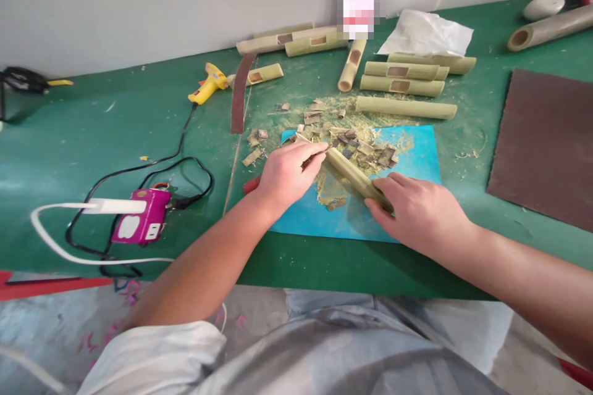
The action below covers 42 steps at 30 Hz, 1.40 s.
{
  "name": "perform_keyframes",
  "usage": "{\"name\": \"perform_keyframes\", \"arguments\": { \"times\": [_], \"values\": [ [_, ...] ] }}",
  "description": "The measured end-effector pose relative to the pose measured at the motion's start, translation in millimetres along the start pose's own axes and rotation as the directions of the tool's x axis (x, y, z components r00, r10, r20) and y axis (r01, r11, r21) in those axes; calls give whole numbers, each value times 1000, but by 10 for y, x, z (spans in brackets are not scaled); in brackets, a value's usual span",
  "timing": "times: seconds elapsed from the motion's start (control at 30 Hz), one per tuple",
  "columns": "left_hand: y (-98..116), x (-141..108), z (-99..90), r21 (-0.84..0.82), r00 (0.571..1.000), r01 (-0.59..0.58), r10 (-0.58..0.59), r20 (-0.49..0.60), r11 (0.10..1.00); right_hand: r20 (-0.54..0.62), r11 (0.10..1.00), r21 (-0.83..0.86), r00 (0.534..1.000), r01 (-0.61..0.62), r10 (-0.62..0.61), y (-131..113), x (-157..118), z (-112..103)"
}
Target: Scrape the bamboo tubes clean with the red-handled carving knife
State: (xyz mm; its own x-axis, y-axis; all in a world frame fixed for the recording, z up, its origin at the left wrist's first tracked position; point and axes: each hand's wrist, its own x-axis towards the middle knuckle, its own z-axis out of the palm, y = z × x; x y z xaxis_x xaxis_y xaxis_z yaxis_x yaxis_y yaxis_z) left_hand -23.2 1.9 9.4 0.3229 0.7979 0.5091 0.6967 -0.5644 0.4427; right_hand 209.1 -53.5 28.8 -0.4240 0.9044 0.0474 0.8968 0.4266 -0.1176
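My right hand [417, 207] is wrapped round the near end of a green bamboo tube [349, 166], which slants away to the left over a blue sheet [419, 163]. My left hand [294, 173] is at the tube's far end, fingers closed together and the fingertips touching or nearly touching it. A red rounded end [251, 184] pokes out beside my left wrist; the rest is hidden, so I cannot tell what it belongs to. Cut bamboo chips [365, 149] and pale shavings lie scattered around the tube's far end.
Several bamboo tubes [405, 108], many with rectangular cut-outs, lie at the back. A yellow glue gun [208, 83] and a brown strip [238, 95] are left of them. Cords run from a magenta power socket [155, 207]. A dark brown sheet [546, 148] lies at right, a white bag [426, 34] behind.
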Motion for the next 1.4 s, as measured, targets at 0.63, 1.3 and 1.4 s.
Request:
{"name": "perform_keyframes", "arguments": {
  "times": [0.63, 1.3, 1.4],
  "values": [
    [42, -31, 51, -28, 996, 28, -25, 85, 999, 18, 1000, 9, 1000, 19, -20, 16, -7, -7],
    [48, -32, 77, -56, 997, 20, -16, 73, 998, 12, 999, 19, 1000, 27, -27, 23, -2, -2],
    [39, -36, 82, -57, 997, 23, -18, 79, 998, 8, 1000, 18, 1000, 23, -23, 23, -3, -5]
  ]
}}
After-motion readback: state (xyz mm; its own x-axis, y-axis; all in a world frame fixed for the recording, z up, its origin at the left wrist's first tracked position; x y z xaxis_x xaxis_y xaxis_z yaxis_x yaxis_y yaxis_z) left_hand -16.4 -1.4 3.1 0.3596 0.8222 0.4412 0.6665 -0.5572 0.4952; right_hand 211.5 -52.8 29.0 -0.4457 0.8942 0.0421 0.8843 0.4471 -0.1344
